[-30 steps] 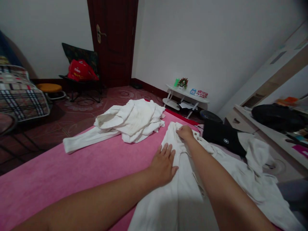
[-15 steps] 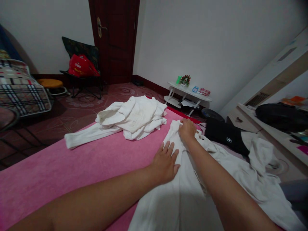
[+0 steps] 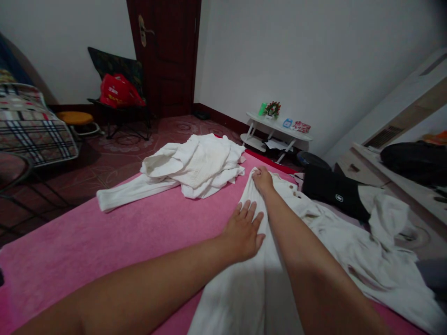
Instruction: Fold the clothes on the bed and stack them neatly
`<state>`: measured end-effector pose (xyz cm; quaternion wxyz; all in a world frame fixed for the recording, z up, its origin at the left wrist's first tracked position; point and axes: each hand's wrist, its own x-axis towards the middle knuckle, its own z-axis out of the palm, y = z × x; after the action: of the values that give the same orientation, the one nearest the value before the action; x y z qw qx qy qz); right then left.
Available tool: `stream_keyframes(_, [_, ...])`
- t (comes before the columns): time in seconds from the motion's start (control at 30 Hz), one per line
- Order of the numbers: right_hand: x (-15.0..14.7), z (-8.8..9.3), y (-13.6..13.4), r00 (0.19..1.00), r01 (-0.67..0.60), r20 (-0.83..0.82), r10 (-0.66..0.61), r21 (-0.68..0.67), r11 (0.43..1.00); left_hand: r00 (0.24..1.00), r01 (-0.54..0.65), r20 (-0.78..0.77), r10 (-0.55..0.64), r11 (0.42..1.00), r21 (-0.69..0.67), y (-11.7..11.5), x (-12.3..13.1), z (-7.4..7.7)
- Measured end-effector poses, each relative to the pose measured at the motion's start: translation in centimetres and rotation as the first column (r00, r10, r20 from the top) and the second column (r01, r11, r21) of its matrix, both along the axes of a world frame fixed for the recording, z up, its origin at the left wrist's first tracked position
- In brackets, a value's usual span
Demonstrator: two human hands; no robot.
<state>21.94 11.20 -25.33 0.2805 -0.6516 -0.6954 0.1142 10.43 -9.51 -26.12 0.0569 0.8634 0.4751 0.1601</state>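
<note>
A white buttoned garment [image 3: 324, 232] lies spread on the pink bed cover [image 3: 104, 251]. My left hand [image 3: 244, 230] rests flat on the garment's left edge, fingers stretched out. My right hand [image 3: 262, 179] reaches farther ahead and pinches the garment's far end, fingers closed on the cloth. A pile of white clothes [image 3: 195, 165] with one long sleeve trailing left sits beyond my hands.
A black garment [image 3: 333, 190] lies at the right of the bed. A small white table [image 3: 279, 130] stands by the far wall. A chair with a red bag [image 3: 117, 90] is near the dark door [image 3: 167, 56]. A plaid blanket [image 3: 31, 125] hangs at left.
My right hand has slid farther forward along the white garment, drawing its end out straighter. My left hand has stayed flat on the cloth, shifting only slightly.
</note>
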Motion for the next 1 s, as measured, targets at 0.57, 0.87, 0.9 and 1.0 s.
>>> stream_keyframes(0.57, [-0.4,6.3,-33.1,0.736,-0.676,-0.151,0.66,-0.104,0.73,0.998,0.027,-0.058,-0.024,0.998,0.057,0.0,-0.1,-1.0])
stream_keyframes(0.87, [-1.8,4.3,-39.9,0.752,-0.578,0.138,0.645,-0.332,0.745,0.988,0.146,-0.042,-0.146,0.989,-0.007,-3.5,-2.3,-0.3])
stream_keyframes(0.9, [-1.6,4.1,-40.1,0.755,-0.582,0.126,0.644,-0.324,0.746,0.983,0.178,-0.031,-0.179,0.984,-0.02,-4.5,-3.0,-0.2])
stream_keyframes(1.0, [-0.9,3.6,-40.7,0.768,-0.598,0.091,0.634,-0.254,0.76,0.961,0.275,0.019,-0.274,0.96,-0.061,-8.0,-5.8,0.0])
